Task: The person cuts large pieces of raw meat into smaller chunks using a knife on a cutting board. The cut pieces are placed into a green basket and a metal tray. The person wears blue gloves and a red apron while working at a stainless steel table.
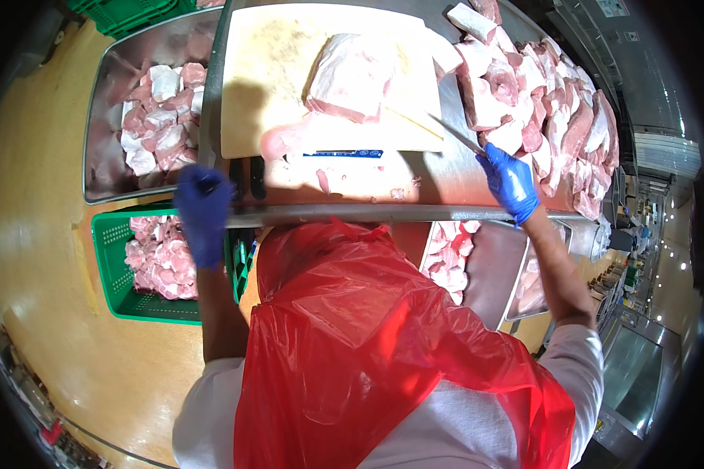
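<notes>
A large slab of pale pork (348, 74) rests on a cream cutting board (258, 70) atop the steel table. My right hand (510, 176), in a blue glove, grips a long knife (454, 129) at the right, its blade pointing up-left over the board's edge. My left hand (203, 207), also gloved in blue, is at the table's left front edge, beside a steel tray, with fingers curled; what they hold, if anything, is hidden. Small scraps (325, 180) lie in front of the board.
A steel tray of pork pieces (160, 125) stands left, above a green crate (117, 266) of meat; another green crate (133, 16) is behind. Many large pork cuts (547, 109) pile at right. Containers of meat (450, 262) sit below the table edge, beyond my red apron.
</notes>
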The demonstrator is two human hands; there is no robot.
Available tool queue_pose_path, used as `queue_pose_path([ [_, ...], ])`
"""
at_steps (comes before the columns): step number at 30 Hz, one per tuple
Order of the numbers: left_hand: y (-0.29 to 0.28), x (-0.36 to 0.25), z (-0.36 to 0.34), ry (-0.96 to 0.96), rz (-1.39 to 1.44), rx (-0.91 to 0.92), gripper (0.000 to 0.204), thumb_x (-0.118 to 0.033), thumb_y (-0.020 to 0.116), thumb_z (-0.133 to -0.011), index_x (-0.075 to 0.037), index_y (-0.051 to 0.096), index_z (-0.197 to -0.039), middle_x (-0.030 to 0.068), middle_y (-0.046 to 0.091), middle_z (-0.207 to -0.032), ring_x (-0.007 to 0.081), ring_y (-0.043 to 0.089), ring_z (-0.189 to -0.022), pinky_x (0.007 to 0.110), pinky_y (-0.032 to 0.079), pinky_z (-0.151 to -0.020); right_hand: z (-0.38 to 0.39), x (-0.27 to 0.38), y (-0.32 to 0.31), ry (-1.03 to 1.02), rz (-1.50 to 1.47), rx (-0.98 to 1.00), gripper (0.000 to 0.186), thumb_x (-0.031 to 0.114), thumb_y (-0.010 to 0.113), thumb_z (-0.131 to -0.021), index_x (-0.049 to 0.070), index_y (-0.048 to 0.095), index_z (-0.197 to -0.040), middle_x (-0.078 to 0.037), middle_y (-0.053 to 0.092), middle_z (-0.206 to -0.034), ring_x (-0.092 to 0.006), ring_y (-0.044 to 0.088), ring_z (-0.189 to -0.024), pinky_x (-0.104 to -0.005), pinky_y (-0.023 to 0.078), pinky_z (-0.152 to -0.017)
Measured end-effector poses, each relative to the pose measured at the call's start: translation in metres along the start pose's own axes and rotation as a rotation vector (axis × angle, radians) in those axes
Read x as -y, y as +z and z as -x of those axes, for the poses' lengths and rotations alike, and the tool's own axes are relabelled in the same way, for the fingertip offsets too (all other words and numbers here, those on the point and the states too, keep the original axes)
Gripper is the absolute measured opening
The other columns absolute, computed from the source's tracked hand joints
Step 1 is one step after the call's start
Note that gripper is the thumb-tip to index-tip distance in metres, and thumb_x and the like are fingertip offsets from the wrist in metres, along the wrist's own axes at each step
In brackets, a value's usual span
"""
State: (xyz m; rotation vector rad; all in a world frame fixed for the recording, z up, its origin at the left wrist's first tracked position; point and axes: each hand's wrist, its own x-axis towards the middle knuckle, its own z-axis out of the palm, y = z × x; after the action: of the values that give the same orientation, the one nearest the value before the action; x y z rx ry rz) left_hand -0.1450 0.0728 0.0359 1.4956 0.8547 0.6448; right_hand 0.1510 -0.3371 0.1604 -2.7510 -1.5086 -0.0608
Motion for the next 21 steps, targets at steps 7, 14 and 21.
queue_pose_path([
  [7, -0.018, -0.042, -0.015, 0.305, -0.484, 0.058, 0.033, -0.006, 0.069, -0.083, -0.003, 0.062, -0.114, 0.0093, 0.067, -0.105, 0.0215, 0.065, -0.087, 0.033, 0.054, -0.079, -0.037, 0.128, 0.038, 0.12, -0.372, -0.057, 0.018, 0.014, 0.061, -0.095, 0.006, 0.061, -0.111, -0.023, 0.068, -0.084, -0.0432, 0.067, -0.075, -0.0487, 0.053, -0.064],
  [14, 0.098, -0.056, -0.007, 0.736, -0.795, 0.272, 0.03, -0.012, 0.068, -0.078, -0.007, 0.064, -0.108, 0.0122, 0.064, -0.105, 0.0353, 0.06, -0.1, 0.048, 0.047, -0.087, -0.122, 0.184, 0.047, 0.062, -0.109, 0.05, 0.024, 0.013, 0.054, -0.094, 0.006, 0.055, -0.116, -0.02, 0.069, -0.08, -0.0388, 0.069, -0.073, -0.0501, 0.053, -0.061],
  [21, 0.073, -0.029, -0.016, 0.768, -0.701, 0.232, 0.021, -0.014, 0.068, -0.072, -0.01, 0.064, -0.092, 0.0114, 0.059, -0.085, 0.0324, 0.058, -0.08, 0.043, 0.047, -0.07, -0.025, 0.072, -0.002, -0.067, 0.162, 0.279, 0.035, 0.021, 0.065, -0.089, 0.007, 0.056, -0.119, -0.014, 0.068, -0.081, -0.033, 0.069, -0.072, -0.0449, 0.053, -0.062],
])
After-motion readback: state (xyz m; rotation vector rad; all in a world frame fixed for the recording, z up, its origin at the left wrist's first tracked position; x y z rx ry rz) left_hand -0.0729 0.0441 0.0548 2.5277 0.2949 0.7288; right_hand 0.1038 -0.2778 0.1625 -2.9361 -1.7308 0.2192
